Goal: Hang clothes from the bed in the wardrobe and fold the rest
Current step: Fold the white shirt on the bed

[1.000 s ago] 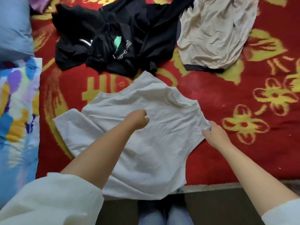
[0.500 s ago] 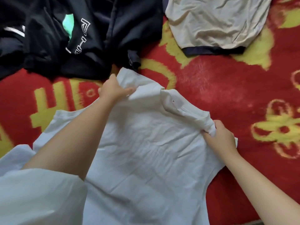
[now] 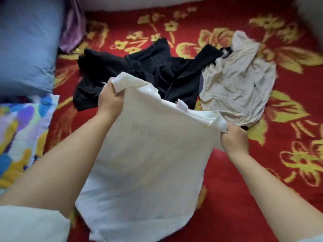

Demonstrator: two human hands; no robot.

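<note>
Gripping white shirt (image 3: 148, 154): left hand (image 3: 109, 100), right hand (image 3: 233, 140); black clothes (image 3: 139, 70), beige top (image 3: 239, 88) behind.

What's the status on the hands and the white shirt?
Left hand and right hand each grip a top corner of the white shirt, lifted off the red bedspread. Black clothes and beige shirt lie behind, not in the way.

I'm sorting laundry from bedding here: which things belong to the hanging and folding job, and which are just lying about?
Job:
white cotton T-shirt, gripped by left hand and right hand
black crumpled clothes
beige wrinkled shirt

Lying about:
blue pillow
multicoloured patterned quilt
purple cloth
</note>
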